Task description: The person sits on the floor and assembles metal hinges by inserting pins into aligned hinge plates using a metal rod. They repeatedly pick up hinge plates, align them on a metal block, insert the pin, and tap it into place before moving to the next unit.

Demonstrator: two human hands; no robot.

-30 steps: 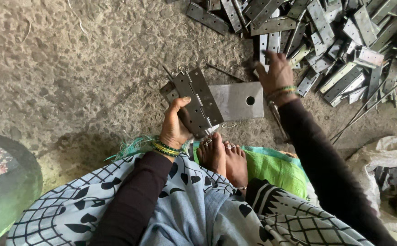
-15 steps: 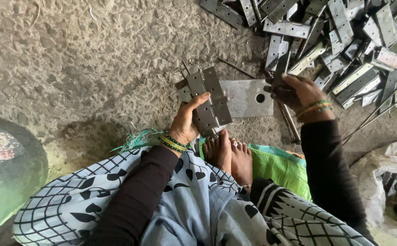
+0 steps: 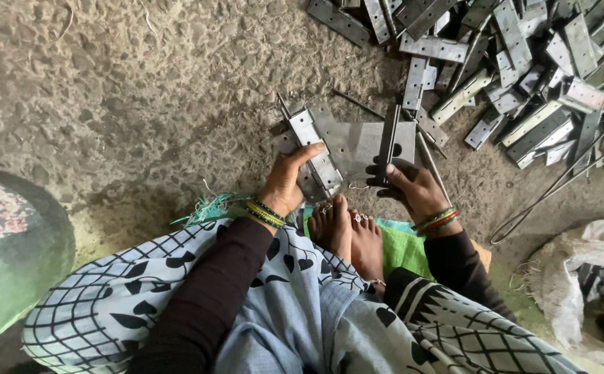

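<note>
Back from the heap, the right hand (image 3: 413,187) now stands a narrow metal strip (image 3: 388,142) upright on the flat plate (image 3: 357,142), fingers closed around it. Her left hand (image 3: 285,183) grips a small stack of hinges (image 3: 316,163) beside the plate, just beyond the feet (image 3: 350,232). Few pieces look assembled; a large pile of strips (image 3: 523,62) waits far right. Near right lies a white sack (image 3: 593,263), unmarked.
</note>
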